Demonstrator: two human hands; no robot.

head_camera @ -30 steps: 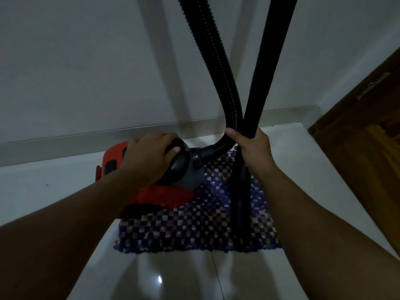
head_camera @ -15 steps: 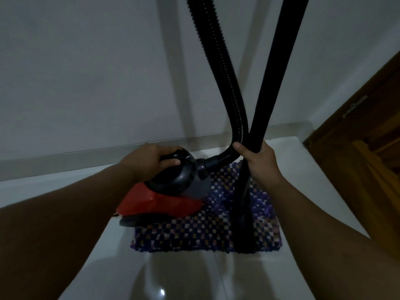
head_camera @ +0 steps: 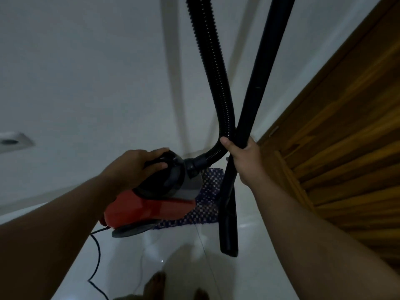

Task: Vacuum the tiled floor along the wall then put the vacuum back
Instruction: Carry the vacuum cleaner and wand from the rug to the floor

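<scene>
A red and black canister vacuum [head_camera: 149, 207] hangs tilted above the white tiled floor [head_camera: 177, 252]. My left hand [head_camera: 134, 165] grips the black handle on its top. A ribbed black hose [head_camera: 214, 83] curves from the vacuum's front up out of view. My right hand [head_camera: 244, 156] is closed around the hose's bend and the straight black wand [head_camera: 259, 87] together. The wand's flat nozzle [head_camera: 228, 232] points down, just above the floor.
A purple checkered mat [head_camera: 207, 185] lies on the floor behind the vacuum, by the white wall [head_camera: 86, 83]. A wooden door [head_camera: 350, 137] fills the right side. The black power cord [head_camera: 97, 256] trails across the tiles at lower left. My bare feet [head_camera: 155, 286] show at the bottom edge.
The vacuum has been lifted off the mat and carried toward me and to the left. The view swung right, bringing the wooden door closer. Both hands kept their grips.
</scene>
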